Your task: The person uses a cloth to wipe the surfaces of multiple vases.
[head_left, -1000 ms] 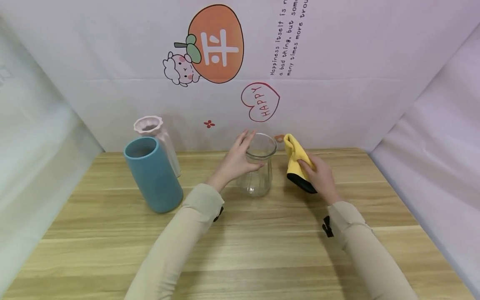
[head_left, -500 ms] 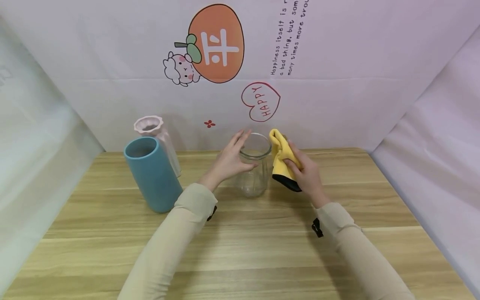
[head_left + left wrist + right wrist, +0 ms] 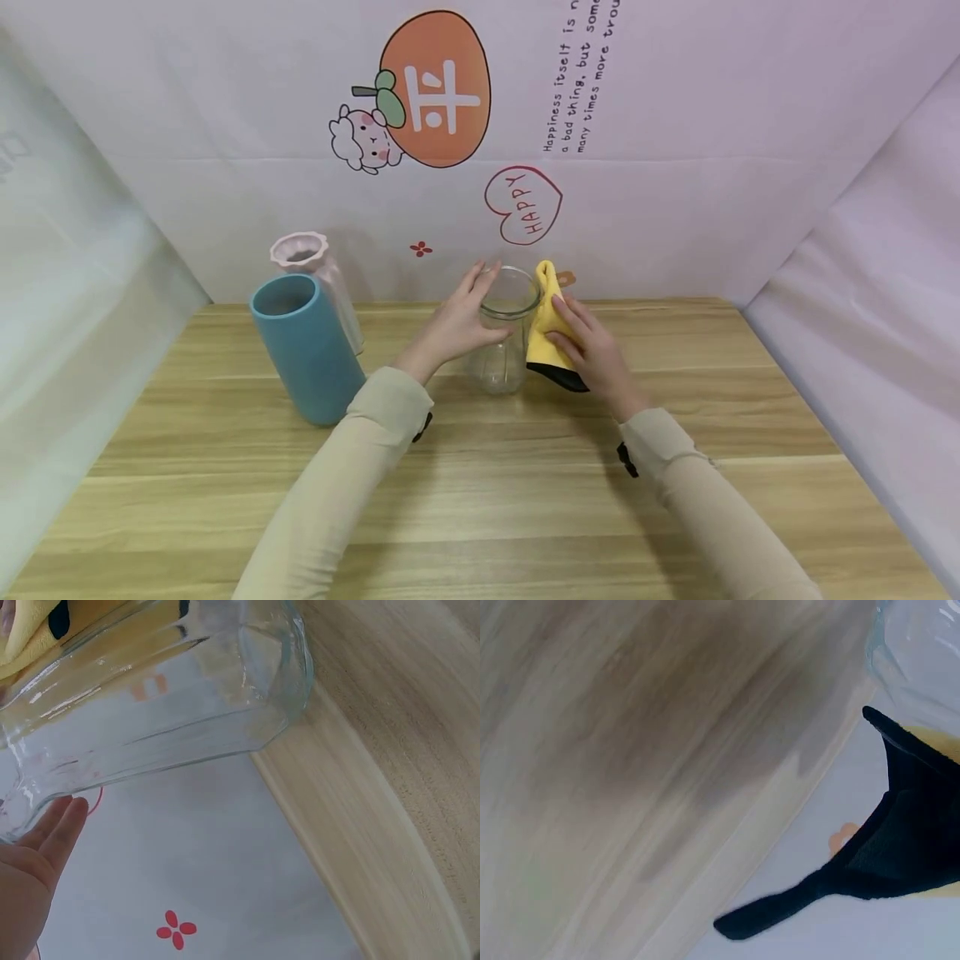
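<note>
My left hand (image 3: pixel 465 321) grips a clear glass vase (image 3: pixel 501 362) at its neck, thumb in front and fingers at the far side. The vase stands near the back of the table, and its ribbed wall (image 3: pixel 165 727) fills the top of the left wrist view. A folded yellow cloth (image 3: pixel 550 337) with a black lower edge is held in my right hand (image 3: pixel 600 358), right up against the vase's right side. In the right wrist view the cloth's black part (image 3: pixel 900 847) hangs open in folds; the right hand is hidden there.
A tall blue vase (image 3: pixel 307 358) stands on the left of the wooden table (image 3: pixel 480 500). Behind it is a pale pink vase (image 3: pixel 337 292) with a scalloped rim. A white printed backdrop (image 3: pixel 675 208) rises close behind the glass vase.
My right hand has brought the yellow cloth leftward, up to the glass vase. My left hand and the vase have shifted slightly left.
</note>
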The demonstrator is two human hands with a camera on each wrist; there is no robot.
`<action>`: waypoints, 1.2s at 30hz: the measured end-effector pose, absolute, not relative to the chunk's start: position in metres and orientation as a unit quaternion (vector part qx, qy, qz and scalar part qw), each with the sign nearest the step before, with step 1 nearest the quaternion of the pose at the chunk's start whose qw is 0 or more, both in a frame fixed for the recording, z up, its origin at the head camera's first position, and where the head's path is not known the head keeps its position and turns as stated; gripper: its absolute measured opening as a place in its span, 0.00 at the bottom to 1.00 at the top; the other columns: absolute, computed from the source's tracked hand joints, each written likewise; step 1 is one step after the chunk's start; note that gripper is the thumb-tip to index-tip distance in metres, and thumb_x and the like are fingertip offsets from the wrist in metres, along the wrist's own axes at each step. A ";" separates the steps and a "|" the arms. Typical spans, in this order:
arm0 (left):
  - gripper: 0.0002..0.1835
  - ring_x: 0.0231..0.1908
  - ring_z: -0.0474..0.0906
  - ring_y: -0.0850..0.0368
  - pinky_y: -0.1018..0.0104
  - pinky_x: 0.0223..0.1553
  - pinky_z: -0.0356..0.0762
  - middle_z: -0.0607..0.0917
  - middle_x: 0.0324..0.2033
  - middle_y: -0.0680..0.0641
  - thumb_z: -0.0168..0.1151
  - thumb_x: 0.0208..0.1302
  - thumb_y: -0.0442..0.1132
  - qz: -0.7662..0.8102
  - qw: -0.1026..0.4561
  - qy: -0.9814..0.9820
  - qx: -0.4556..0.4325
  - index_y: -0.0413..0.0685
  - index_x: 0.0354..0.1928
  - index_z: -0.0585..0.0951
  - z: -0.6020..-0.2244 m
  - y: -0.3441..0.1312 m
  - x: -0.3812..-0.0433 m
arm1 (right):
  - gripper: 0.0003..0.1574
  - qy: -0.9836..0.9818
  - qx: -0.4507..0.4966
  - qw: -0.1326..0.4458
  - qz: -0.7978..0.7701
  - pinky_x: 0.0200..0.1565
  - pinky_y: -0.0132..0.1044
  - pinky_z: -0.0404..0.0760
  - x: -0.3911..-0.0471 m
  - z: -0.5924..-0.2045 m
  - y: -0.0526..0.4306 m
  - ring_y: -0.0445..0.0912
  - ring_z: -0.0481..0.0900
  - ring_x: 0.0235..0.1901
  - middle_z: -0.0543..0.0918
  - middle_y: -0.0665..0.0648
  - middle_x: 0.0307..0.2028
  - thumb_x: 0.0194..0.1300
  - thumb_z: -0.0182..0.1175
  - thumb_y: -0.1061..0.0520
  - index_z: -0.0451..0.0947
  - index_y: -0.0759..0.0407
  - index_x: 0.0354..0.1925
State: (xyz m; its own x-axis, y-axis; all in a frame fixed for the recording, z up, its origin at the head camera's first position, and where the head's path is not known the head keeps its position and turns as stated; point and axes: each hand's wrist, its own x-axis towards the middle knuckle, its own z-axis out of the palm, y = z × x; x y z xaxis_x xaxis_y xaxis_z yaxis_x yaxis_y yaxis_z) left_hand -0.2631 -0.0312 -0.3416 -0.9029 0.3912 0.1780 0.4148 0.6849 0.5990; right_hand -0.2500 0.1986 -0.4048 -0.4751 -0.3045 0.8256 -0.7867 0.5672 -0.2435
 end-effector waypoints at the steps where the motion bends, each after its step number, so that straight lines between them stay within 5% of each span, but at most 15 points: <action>1: 0.53 0.68 0.62 0.36 0.42 0.64 0.68 0.46 0.76 0.44 0.68 0.54 0.55 -0.330 0.012 -0.918 -0.218 0.61 0.76 0.47 -0.341 -0.031 -0.263 | 0.34 -0.799 0.341 0.382 0.315 0.46 0.53 0.80 -0.250 -0.406 0.196 0.64 0.80 0.48 0.78 0.71 0.53 0.65 0.51 0.45 0.69 0.57 0.65; 8: 0.50 0.70 0.60 0.39 0.41 0.65 0.65 0.45 0.76 0.48 0.61 0.57 0.64 -0.325 -0.013 -0.923 -0.204 0.64 0.76 0.45 -0.339 -0.033 -0.260 | 0.36 -0.799 0.340 0.376 0.324 0.47 0.53 0.80 -0.251 -0.418 0.181 0.64 0.78 0.51 0.72 0.73 0.59 0.70 0.46 0.44 0.60 0.59 0.70; 17: 0.50 0.68 0.64 0.39 0.43 0.64 0.68 0.48 0.76 0.46 0.67 0.56 0.55 -0.326 0.010 -0.923 -0.204 0.62 0.75 0.49 -0.340 -0.033 -0.263 | 0.49 -0.856 0.323 0.211 0.344 0.43 0.57 0.80 -0.244 -0.427 0.171 0.63 0.74 0.46 0.43 0.71 0.73 0.70 0.37 0.32 0.23 0.40 0.75; 29: 0.50 0.67 0.65 0.39 0.45 0.62 0.71 0.51 0.75 0.44 0.71 0.52 0.47 -0.327 0.036 -0.922 -0.202 0.59 0.75 0.53 -0.342 -0.036 -0.268 | 0.58 -0.876 0.324 0.226 0.278 0.52 0.58 0.78 -0.250 -0.433 0.171 0.69 0.70 0.59 0.55 0.72 0.70 0.61 0.58 0.50 0.30 0.32 0.74; 36: 0.50 0.67 0.64 0.40 0.44 0.61 0.71 0.50 0.75 0.47 0.70 0.53 0.48 -0.331 0.024 -0.923 -0.196 0.60 0.75 0.53 -0.341 -0.039 -0.268 | 0.58 -0.877 0.335 0.223 0.261 0.52 0.58 0.78 -0.251 -0.436 0.176 0.69 0.71 0.59 0.60 0.71 0.69 0.57 0.63 0.54 0.41 0.40 0.75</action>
State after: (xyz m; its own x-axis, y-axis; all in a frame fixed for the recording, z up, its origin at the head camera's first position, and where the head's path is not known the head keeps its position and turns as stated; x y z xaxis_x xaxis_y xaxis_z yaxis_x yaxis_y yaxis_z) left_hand -0.2678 -0.0388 -0.3409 -0.9224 0.3453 0.1734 0.3767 0.7042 0.6018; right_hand -0.2510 0.1761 -0.4361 -0.6753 -0.4719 0.5668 -0.7052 0.6383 -0.3088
